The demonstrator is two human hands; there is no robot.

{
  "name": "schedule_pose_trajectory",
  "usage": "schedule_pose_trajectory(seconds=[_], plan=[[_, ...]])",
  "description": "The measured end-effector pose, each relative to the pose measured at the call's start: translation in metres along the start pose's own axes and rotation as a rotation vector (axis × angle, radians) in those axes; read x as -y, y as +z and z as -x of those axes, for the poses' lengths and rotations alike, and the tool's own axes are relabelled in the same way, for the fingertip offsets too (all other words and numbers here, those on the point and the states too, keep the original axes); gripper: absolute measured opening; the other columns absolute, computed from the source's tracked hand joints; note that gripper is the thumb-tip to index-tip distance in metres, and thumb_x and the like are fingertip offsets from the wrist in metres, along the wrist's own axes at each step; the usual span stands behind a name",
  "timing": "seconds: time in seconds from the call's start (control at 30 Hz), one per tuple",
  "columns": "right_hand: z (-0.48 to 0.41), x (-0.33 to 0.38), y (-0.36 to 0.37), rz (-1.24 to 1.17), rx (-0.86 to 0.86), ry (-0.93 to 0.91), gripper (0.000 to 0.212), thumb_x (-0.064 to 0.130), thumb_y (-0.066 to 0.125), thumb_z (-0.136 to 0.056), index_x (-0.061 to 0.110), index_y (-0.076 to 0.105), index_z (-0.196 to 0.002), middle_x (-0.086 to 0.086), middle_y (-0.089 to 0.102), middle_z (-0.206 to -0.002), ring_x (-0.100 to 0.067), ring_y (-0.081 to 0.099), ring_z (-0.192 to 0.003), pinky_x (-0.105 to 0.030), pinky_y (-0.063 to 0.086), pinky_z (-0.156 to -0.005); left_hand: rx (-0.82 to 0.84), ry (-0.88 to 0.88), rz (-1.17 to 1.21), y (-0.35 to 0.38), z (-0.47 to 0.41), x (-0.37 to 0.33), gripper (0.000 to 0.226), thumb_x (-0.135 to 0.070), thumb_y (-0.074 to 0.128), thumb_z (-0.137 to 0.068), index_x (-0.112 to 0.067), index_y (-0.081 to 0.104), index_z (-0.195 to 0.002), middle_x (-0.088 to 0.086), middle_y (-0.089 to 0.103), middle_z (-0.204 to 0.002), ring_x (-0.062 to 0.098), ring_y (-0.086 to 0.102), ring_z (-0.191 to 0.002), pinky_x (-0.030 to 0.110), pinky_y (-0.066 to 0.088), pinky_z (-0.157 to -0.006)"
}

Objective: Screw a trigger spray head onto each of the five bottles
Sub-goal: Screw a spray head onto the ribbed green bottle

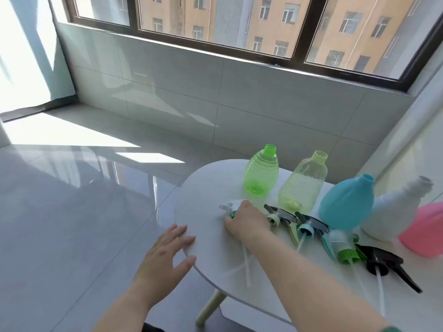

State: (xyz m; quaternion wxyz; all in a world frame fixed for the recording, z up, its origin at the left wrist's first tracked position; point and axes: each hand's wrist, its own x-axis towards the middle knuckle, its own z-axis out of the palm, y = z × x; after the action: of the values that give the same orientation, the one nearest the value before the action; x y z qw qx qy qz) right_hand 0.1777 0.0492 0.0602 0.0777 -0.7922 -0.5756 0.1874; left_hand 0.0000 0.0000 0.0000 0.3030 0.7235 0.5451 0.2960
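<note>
Several open-necked bottles stand in a row on the white round table (206,192): a clear green one (260,172), a pale yellow one (303,182), a blue one (347,203), a white one (393,212) and a pink one (425,230) cut off at the right edge. In front of them lie loose trigger spray heads: a grey and pale green one (279,215), a teal one (309,227), a green-collared one (345,248) and a black one (388,263). My right hand (247,220) closes over a white spray head (231,206) lying on the table. My left hand (165,252) hovers open at the table's left edge.
The table stands on pale wooden legs (208,307) over a glossy grey tiled floor (72,200). A tiled wall (239,97) under a dark-framed window runs behind it. A white wall is close on the right.
</note>
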Motion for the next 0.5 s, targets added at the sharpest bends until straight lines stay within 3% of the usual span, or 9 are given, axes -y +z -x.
schedule_pose_trajectory(seconds=[0.13,0.2,0.27,0.33,0.5], plan=[[0.01,-0.008,-0.015,-0.057,0.01,-0.024,0.039,0.033,0.039,-0.088,0.006,0.036,-0.116,-0.013,0.055,-0.12,-0.03,0.051,-0.111,-0.032,0.034,-0.077,0.002,-0.015,-0.021,-0.001,-0.002,-0.001,0.037,-0.031,0.055,-0.084,-0.032,0.047,-0.12,-0.022,0.025,-0.137,-0.006,0.011,-0.129,0.025,0.012,-0.111],[0.017,-0.013,-0.024,-0.198,0.032,-0.055,0.039,0.033,0.041,-0.089,0.008,0.037,-0.118,-0.013,0.055,-0.12,-0.029,0.05,-0.108,-0.034,0.036,-0.083,0.007,-0.019,-0.014,0.0,0.0,-0.003,0.036,-0.029,0.055,-0.084,-0.031,0.048,-0.119,-0.017,0.028,-0.141,0.0,0.014,-0.134,0.026,0.014,-0.111],[0.025,-0.019,-0.035,-0.468,0.043,-0.074,0.029,0.03,0.046,-0.088,0.012,0.043,-0.11,-0.009,0.059,-0.11,-0.024,0.051,-0.09,-0.027,0.04,-0.076,0.004,-0.027,-0.008,-0.002,0.002,-0.004,0.035,-0.028,0.056,-0.084,-0.03,0.049,-0.118,-0.015,0.03,-0.142,0.005,0.02,-0.134,0.027,0.018,-0.11],[0.035,-0.025,-0.049,-0.724,0.093,-0.085,0.014,0.029,0.048,-0.087,0.017,0.046,-0.095,0.0,0.061,-0.09,-0.014,0.048,-0.068,-0.019,0.04,-0.059,0.011,-0.046,0.011,-0.004,0.006,-0.008,0.033,-0.026,0.057,-0.083,-0.029,0.051,-0.116,-0.014,0.033,-0.14,0.008,0.028,-0.131,0.03,0.023,-0.109],[0.046,-0.051,-0.084,-1.177,0.123,-0.132,0.005,0.022,0.053,-0.084,0.022,0.058,-0.083,0.006,0.054,-0.073,-0.009,0.044,-0.059,-0.02,0.034,-0.057,-0.148,-0.068,0.051,-0.012,0.007,-0.024,0.022,-0.015,0.059,-0.082,-0.018,0.062,-0.103,-0.003,0.056,-0.117,0.014,0.046,-0.112,0.029,0.032,-0.097]])
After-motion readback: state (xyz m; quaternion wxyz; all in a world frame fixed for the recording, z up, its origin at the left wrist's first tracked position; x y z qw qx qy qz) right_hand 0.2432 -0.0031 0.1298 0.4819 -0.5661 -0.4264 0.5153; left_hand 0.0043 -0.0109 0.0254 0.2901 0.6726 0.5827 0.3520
